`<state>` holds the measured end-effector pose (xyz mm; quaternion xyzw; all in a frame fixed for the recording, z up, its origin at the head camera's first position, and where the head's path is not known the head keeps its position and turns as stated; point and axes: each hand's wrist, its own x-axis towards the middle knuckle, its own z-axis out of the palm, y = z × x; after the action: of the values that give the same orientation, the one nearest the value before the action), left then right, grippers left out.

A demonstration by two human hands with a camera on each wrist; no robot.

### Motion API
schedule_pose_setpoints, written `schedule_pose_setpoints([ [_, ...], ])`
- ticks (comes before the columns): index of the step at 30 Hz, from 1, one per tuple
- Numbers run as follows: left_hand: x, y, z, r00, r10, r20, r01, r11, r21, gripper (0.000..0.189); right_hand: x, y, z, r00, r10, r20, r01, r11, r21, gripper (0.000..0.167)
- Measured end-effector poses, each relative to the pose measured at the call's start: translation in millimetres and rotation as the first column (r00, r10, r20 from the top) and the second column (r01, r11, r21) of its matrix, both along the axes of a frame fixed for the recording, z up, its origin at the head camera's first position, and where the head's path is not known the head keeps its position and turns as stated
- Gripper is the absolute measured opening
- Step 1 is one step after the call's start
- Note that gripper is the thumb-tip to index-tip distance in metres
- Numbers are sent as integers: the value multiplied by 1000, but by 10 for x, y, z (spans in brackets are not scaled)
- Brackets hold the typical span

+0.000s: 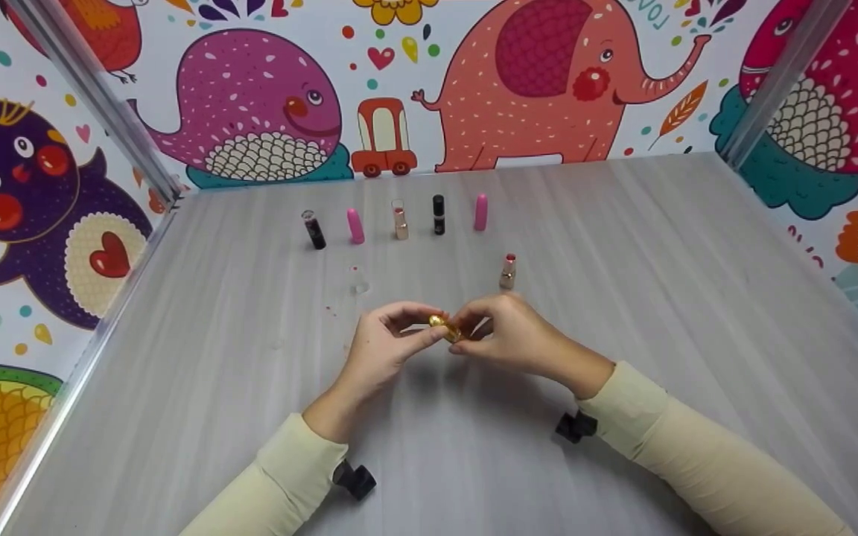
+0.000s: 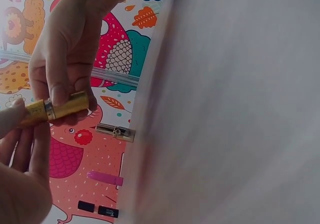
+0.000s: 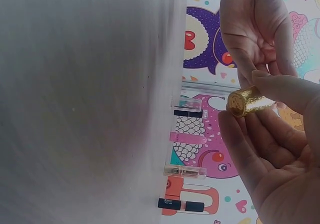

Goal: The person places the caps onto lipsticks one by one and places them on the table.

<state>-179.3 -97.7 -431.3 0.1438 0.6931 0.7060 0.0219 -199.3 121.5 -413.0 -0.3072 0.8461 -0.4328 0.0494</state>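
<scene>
Both hands hold a gold lipstick tube [image 1: 444, 326] between them, raised over the table. My left hand [image 1: 384, 346] pinches one end between thumb and fingers. The other end is pinched by my right hand [image 1: 522, 335]. A silvery band shows around the middle of the tube [image 2: 70, 105] in the left wrist view. In the right wrist view its end face [image 3: 239, 105] has a dotted pattern. Just beyond the right hand, a gold lipstick with a red tip [image 1: 508, 272] stands upright.
Behind the hands stands a row: a black tube with a clear top [image 1: 313, 229], a pink tube [image 1: 355, 225], a gold lipstick under a clear cap [image 1: 400, 222], a black tube [image 1: 439, 214] and another pink tube [image 1: 480, 212]. A clear piece [image 1: 359, 283] stands closer. Patterned panels [image 1: 250, 104] border the table.
</scene>
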Motion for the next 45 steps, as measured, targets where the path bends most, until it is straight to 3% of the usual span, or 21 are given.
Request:
schedule_pose_setpoints([
  [26, -4, 4, -79, 1000, 17, -9, -17, 999, -48, 21, 29, 3, 3, 1000, 3, -5, -3, 1000, 18, 13],
  [45, 8, 27, -54, 1000, 14, -4, -14, 999, -31, 20, 31, 0, 11, 1000, -2, -1, 2, 1000, 17, 17],
])
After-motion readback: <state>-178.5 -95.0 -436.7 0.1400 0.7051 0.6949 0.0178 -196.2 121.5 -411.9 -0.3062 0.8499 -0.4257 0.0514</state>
